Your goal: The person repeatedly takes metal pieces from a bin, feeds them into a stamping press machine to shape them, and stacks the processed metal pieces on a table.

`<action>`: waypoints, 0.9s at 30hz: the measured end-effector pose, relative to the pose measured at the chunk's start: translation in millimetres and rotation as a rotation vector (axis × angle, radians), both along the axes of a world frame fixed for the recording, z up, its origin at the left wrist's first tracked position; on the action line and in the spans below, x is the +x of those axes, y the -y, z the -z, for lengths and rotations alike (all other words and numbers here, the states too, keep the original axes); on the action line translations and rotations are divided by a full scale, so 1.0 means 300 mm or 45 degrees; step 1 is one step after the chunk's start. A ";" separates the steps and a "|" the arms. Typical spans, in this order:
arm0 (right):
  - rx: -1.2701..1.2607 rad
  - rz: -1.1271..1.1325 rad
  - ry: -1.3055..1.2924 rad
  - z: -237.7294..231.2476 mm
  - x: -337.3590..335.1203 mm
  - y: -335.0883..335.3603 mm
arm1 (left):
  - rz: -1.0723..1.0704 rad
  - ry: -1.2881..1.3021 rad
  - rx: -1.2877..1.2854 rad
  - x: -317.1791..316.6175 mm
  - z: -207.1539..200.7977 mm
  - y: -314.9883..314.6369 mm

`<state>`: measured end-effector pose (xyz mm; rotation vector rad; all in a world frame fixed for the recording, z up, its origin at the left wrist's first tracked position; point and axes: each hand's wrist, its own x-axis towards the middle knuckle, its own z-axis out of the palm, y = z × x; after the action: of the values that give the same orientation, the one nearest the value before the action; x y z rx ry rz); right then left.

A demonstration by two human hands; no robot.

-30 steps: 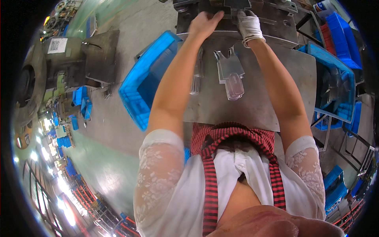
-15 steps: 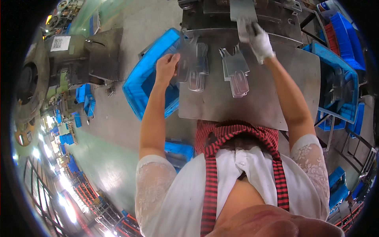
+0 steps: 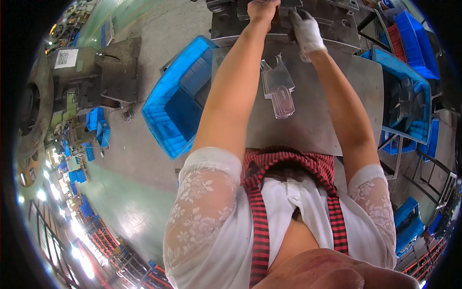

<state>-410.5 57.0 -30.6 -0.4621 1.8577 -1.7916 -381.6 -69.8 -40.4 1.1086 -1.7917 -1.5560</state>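
- Left hand [image 3: 263,8], bare, has swung from the table's left edge up to the dark metal block [image 3: 231,30]; the gloved right hand [image 3: 309,34] has shifted forward.
- The left hand's fingers look curled, partly cut off by the upper edge; I cannot tell what they grip.
- The right hand reaches over the block's near edge, fingers extended and slightly bent; whether it holds anything is unclear.
- Stacked metal parts [image 3: 280,89] lie on the table [image 3: 315,115], nearer the body than both hands, between the forearms, touched by neither.
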 end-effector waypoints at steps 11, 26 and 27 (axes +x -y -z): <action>0.123 0.205 -0.635 0.117 -0.106 0.090 | 0.760 1.439 -0.600 0.726 0.099 0.011; 0.877 -0.703 -0.663 0.209 0.269 -0.455 | 0.247 -0.269 0.411 0.412 -0.072 -0.122; 0.883 -0.696 -0.667 0.186 0.258 -0.443 | 0.285 -0.293 0.368 0.334 -0.052 -0.118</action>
<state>-333.2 189.8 -86.4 -1.0921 2.2384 -0.6379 -281.4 -34.5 -24.7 0.8295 -1.6149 -2.0366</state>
